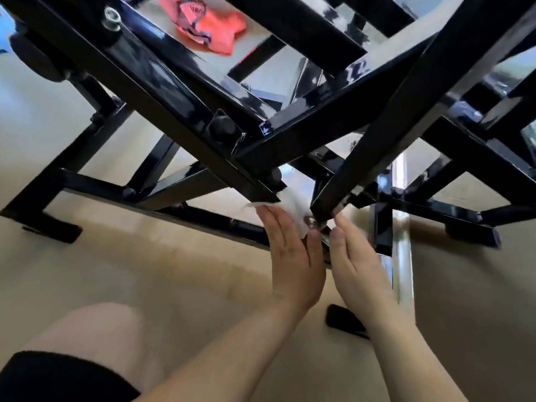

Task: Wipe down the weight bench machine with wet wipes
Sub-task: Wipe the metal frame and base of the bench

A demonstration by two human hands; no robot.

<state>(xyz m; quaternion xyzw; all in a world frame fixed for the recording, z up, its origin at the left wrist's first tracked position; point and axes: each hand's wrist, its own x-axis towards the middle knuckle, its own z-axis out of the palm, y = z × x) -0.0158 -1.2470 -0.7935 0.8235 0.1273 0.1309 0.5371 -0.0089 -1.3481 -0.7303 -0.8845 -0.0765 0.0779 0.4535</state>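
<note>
A wet wipe (293, 206) is pressed against the bench frame (185, 134) by the left hand (293, 262) with straight fingers (272, 224); the right hand (358, 265) is held flat, empty.

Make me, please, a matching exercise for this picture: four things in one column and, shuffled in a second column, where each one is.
Things
1. wet wipe
2. orange cloth
3. small black object
4. right hand

Places
a. on the floor, seen between the upper bars of the bench frame
b. fingertips at the end of a frame bar, holding no wipe
c. under the straight fingers of the left hand, against the frame
d. on the floor, partly hidden by the right arm

Pairs: 1-c, 2-a, 3-d, 4-b.
</note>
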